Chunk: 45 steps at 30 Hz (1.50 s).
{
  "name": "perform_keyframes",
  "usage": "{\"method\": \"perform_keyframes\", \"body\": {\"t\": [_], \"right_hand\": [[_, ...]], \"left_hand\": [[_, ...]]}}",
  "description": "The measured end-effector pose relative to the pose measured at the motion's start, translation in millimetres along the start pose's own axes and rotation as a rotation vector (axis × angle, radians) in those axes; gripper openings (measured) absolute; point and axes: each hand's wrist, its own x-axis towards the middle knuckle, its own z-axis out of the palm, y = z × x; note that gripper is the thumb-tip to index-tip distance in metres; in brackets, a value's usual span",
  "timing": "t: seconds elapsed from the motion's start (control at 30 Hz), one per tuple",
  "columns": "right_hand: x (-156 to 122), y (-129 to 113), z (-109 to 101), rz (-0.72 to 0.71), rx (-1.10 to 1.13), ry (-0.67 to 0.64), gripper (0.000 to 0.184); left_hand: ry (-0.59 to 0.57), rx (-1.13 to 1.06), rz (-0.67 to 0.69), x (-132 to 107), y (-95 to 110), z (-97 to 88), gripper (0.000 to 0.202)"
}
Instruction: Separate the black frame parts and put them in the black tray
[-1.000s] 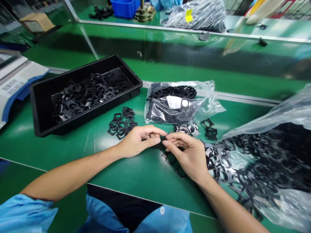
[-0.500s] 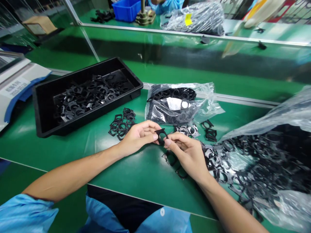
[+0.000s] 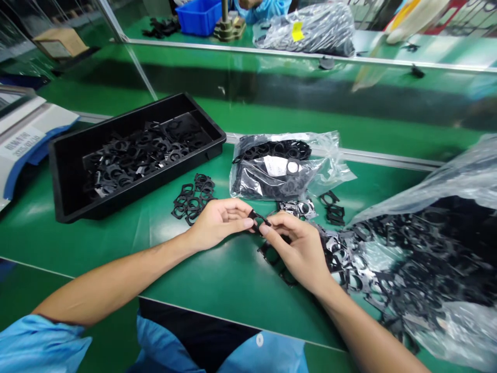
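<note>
A small flat black part with a round hole [image 3: 255, 215] is held in the air between both hands, tilted so the hole looks narrow. My left hand [image 3: 217, 221] pinches its left edge between thumb and fingers. On the other edge my right hand [image 3: 297, 246] grips it, also in a pinch. Below and beside the right hand lie loose black parts of similar look [image 3: 269, 254]. Left of my left hand is a small pile of black ring-shaped parts [image 3: 188, 202]. Right of my right hand spreads a heap of such parts [image 3: 404, 259], spilling from a large clear plastic bag [image 3: 458, 171].
A black tray [image 3: 135, 194] with many black parts stands at the left, beside a white and blue device [image 3: 29, 134]. Beyond my hands lies a clear bag of parts [image 3: 267, 178]. Across a low partition are a blue bin [image 3: 198, 18], another filled bag [image 3: 322, 31] and a person's blue sleeve [image 3: 267, 10].
The held black part has turned from facing the camera to a more edge-on tilt. Both hands keep their pinch and stay in nearly the same place.
</note>
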Motion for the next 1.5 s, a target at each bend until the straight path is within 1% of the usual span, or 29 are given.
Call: {"method": "perform_keyframes", "body": {"t": [0.17, 0.33, 0.43, 0.5, 0.63, 0.73, 0.87, 1.03, 1.2, 1.3, 1.5], "right_hand": [[0, -4, 0, 0.027, 0.02, -0.01, 0.024], [3, -3, -1, 0.118, 0.123, -0.037, 0.028], [5, -2, -2, 0.142, 0.164, -0.021, 0.033], [6, -2, -2, 0.154, 0.174, -0.014, 0.034], [8, -6, -3, 0.193, 0.213, -0.044, 0.032], [8, -9, -5, 0.168, 0.202, -0.09, 0.029], [8, -8, -6, 0.112, 0.131, -0.134, 0.029], [7, -4, -6, 0.083, 0.094, -0.127, 0.031], [5, -1, -6, 0.084, 0.102, -0.106, 0.03], [5, 0, -6, 0.074, 0.115, -0.081, 0.026], [5, 1, -9, 0.045, 0.09, -0.056, 0.022]], "left_hand": [[-0.018, -0.021, -0.091, 0, 2, -3.3, 0.038], [-0.046, -0.021, -0.144, 2, 2, -6.5, 0.036], [-0.044, -0.034, -0.15, 2, 1, -5.6, 0.035], [-0.022, -0.032, -0.138, 2, 0, -4.7, 0.033], [0.026, -0.026, -0.102, 2, -1, -4.0, 0.029], [0.022, -0.047, -0.076, 3, -1, -3.9, 0.029], [0.028, -0.067, -0.077, 2, -1, -3.1, 0.031], [0.043, -0.09, -0.093, 1, 0, -3.2, 0.028], [-0.009, -0.062, -0.139, 0, 1, -3.8, 0.028], [-0.041, -0.049, -0.153, 1, 2, -4.0, 0.029], [-0.057, -0.047, -0.168, 1, 0, -4.1, 0.031]]}}
